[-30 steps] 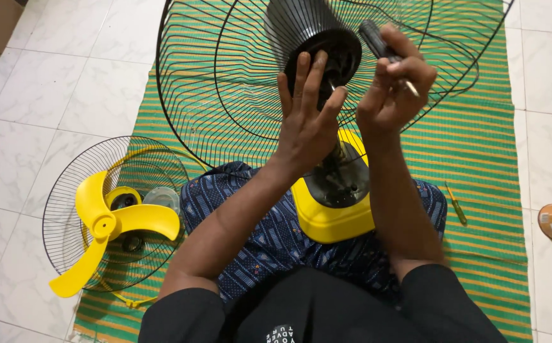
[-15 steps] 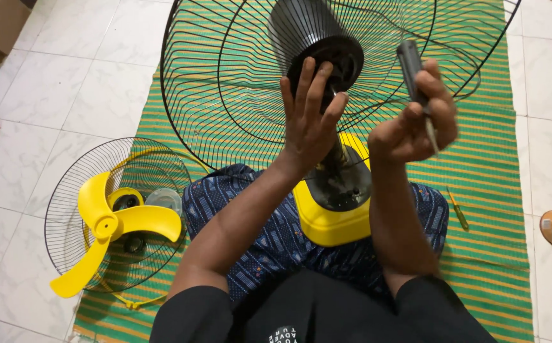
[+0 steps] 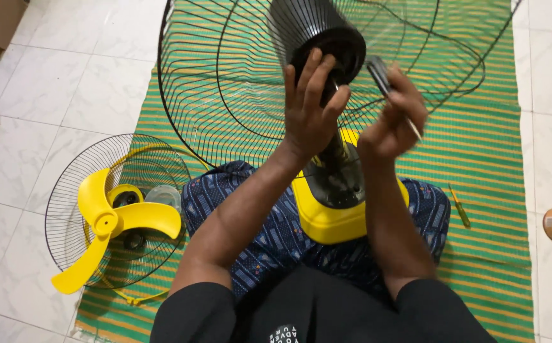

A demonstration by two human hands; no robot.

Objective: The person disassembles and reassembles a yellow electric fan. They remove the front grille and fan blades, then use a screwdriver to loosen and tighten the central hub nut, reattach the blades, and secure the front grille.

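On the green striped mat (image 3: pixel 479 152), between the person's blue-patterned knees, stands a yellow fan base (image 3: pixel 326 219) with a black motor housing (image 3: pixel 317 28) rising from it and a black rear wire guard (image 3: pixel 225 95) spreading out behind the motor. The left hand (image 3: pixel 311 111) is pressed against the round rear face of the motor housing, fingers spread and lying flat on it, steadying it rather than wrapped around anything. The right hand (image 3: pixel 393 121) is curled shut around a dark-handled screwdriver (image 3: pixel 382 79), held just beside the motor, with the thin metal shaft sticking out below the fist; the picture is blurred there, so the tip cannot be made out. To the person's left, partly on the mat and partly on the white tiled floor (image 3: pixel 53 82), lies the front wire guard (image 3: pixel 114 219) like a shallow basket, and inside it rest the yellow three-bladed propeller (image 3: pixel 111 222) and a small clear plastic cap (image 3: pixel 163 198) just beside the blade hub. A small yellow-handled screwdriver (image 3: pixel 460 206) lies on the mat near the right knee.
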